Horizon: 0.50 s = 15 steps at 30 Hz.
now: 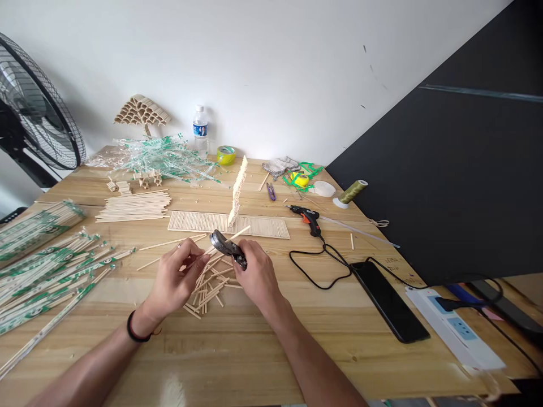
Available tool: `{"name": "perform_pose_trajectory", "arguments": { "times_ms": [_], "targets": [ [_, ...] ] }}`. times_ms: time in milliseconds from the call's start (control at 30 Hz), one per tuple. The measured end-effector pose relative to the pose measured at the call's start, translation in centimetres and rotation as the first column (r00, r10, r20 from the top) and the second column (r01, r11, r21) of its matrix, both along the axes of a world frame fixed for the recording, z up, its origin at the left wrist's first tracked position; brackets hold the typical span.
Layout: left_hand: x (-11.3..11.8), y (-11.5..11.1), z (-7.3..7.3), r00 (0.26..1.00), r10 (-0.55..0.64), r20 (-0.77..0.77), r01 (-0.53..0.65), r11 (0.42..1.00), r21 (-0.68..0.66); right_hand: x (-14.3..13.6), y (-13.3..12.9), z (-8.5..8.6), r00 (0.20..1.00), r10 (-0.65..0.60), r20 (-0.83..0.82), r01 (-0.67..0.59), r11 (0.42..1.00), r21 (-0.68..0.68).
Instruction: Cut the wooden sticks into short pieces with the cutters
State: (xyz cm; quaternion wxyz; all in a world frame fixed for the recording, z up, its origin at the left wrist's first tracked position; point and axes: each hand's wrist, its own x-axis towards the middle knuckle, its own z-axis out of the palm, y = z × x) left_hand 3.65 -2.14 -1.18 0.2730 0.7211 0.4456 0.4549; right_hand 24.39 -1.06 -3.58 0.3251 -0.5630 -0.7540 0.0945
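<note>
My left hand point(180, 274) pinches a thin wooden chopstick point(240, 232) that slants up to the right. My right hand point(258, 274) is wrapped round the handles of a dark metal hand cutter point(223, 244), and its jaws sit at the stick. Whether the blades touch the wood I cannot tell. Under both hands lies a loose heap of short cut stick pieces point(210, 294). Just beyond them is a flat panel of sticks laid side by side point(267, 226), with a rough upright strip of wood pieces point(237, 192) standing at it.
Wrapped chopsticks point(46, 265) and a row of bare sticks point(133, 204) lie at the left. Torn wrappers point(161, 158), a water bottle point(200, 130) and tape point(226, 155) stand behind. On the right are a glue gun point(307, 217) with its cord, a phone point(390, 302) and a power strip point(458, 328).
</note>
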Motion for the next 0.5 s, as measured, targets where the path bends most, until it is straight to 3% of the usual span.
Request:
{"name": "perform_pose_trajectory", "arguments": {
  "times_ms": [267,500],
  "targets": [
    [-0.9,1.7,0.7,0.990,-0.017,-0.139,0.011,0.999,-0.044,0.6,-0.2,1.2,0.992,-0.075,0.105,0.088,0.987,-0.131],
    [-2.9,4.2,-1.3,0.933,0.113,-0.342,-0.128,0.992,-0.021,0.6,-0.4,1.8,0.995,-0.064,0.082,0.079,0.980,-0.185]
  ]
}}
